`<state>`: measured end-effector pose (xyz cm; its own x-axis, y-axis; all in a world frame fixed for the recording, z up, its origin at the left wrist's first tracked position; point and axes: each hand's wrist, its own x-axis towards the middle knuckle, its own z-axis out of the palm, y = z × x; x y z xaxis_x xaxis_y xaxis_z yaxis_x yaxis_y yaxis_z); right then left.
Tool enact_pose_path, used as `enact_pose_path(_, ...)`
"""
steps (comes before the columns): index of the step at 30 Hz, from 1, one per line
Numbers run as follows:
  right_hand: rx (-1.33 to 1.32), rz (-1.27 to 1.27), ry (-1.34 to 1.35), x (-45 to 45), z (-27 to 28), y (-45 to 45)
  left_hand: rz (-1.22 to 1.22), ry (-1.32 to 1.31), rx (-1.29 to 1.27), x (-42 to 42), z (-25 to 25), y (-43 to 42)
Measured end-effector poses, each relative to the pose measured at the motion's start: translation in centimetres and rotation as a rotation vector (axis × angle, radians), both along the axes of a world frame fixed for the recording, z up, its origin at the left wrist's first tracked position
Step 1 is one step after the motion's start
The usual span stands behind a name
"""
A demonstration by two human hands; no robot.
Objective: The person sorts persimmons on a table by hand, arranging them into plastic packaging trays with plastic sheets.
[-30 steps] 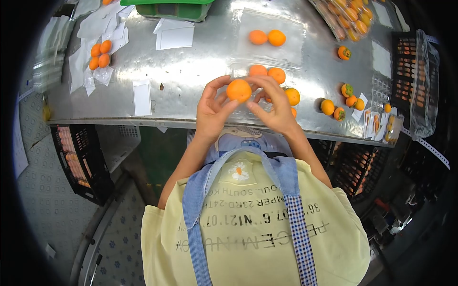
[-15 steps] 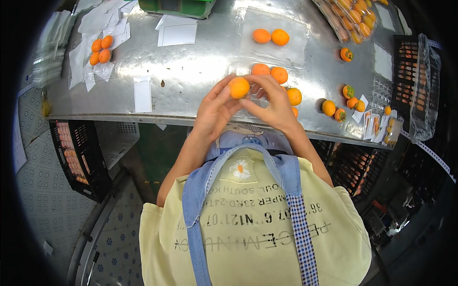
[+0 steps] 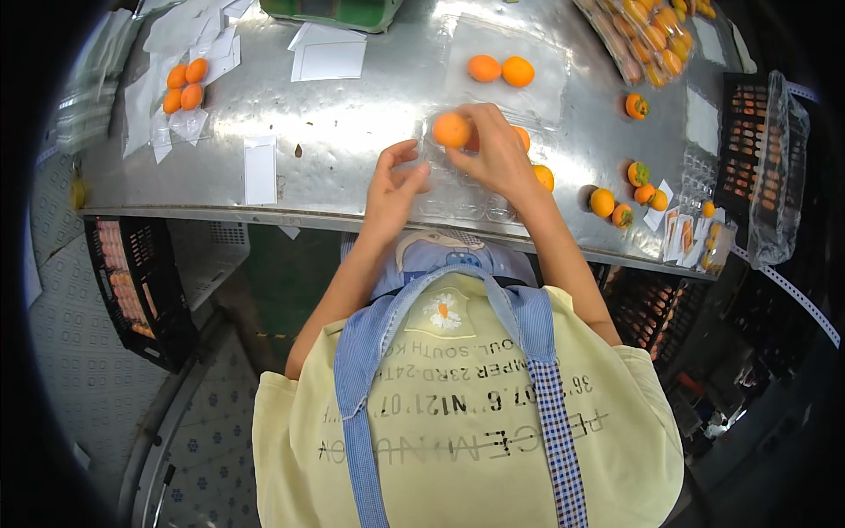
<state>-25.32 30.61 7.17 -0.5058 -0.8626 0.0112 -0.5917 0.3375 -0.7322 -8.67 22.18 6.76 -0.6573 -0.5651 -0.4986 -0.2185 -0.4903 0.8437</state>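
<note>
My right hand (image 3: pixel 495 154) grips an orange persimmon (image 3: pixel 451 129) above a clear plastic tray (image 3: pixel 444 198) near the table's front edge. My left hand (image 3: pixel 394 189) is empty, its fingers apart and curved, just left of the tray. On the right side of that tray another persimmon (image 3: pixel 543 179) shows, with more partly hidden behind my right hand. Beyond it lies a second clear tray (image 3: pixel 550 53) with two persimmons, one of them a round persimmon (image 3: pixel 518 71).
Loose persimmons (image 3: pixel 603 202) lie to the right on the metal table (image 3: pixel 352 158). Packed fruit (image 3: pixel 651 40) stands back right. At left are a group of persimmons (image 3: pixel 191 96), white cards (image 3: pixel 328 60) and stacked plastic trays (image 3: pixel 97 84). A green container (image 3: pixel 339 11) is at the back.
The persimmon was between both hands. My right hand now carries it forward over the tray's far side; my left hand has let go and sits apart, slightly lower.
</note>
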Motion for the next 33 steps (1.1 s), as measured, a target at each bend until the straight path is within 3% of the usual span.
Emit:
enact_pose_path(5, 0.036, 0.15, 0.299, -1.5, -2.5, -1.1, -0.014, -0.013, 0.066, 1.5, -2.2, -0.9)
enact_pose_path(14, 0.125, 0.187, 0.352, -1.5, -1.6, -1.6, -0.035, -0.029, 0.12, 1.8, -3.0, -1.3)
enact_pose_path(17, 0.022, 0.046, 0.191, -3.8, -0.7, -2.0, -0.037, -0.035, 0.116, 1.5, -2.9, -1.2)
enact_pose_path(20, 0.042, -0.138, 0.241, -7.1, -0.7, -3.0, -0.055, -0.049, 0.098, 1.8, -3.3, -1.3)
enact_pose_path(27, 0.317, -0.058, 0.444, -7.8, -3.7, -5.7, -0.094, -0.055, 0.097, 1.4, -3.3, -1.3)
enact_pose_path(30, 0.306, -0.127, 0.382, -7.7, -4.4, -5.6, -0.082, -0.051, 0.096, 1.7, -3.7, -1.5)
enact_pose_path(33, 0.115, -0.179, 0.198, -7.2, -1.6, -3.9, -0.07, -0.063, 0.082, 2.1, -3.7, -1.7)
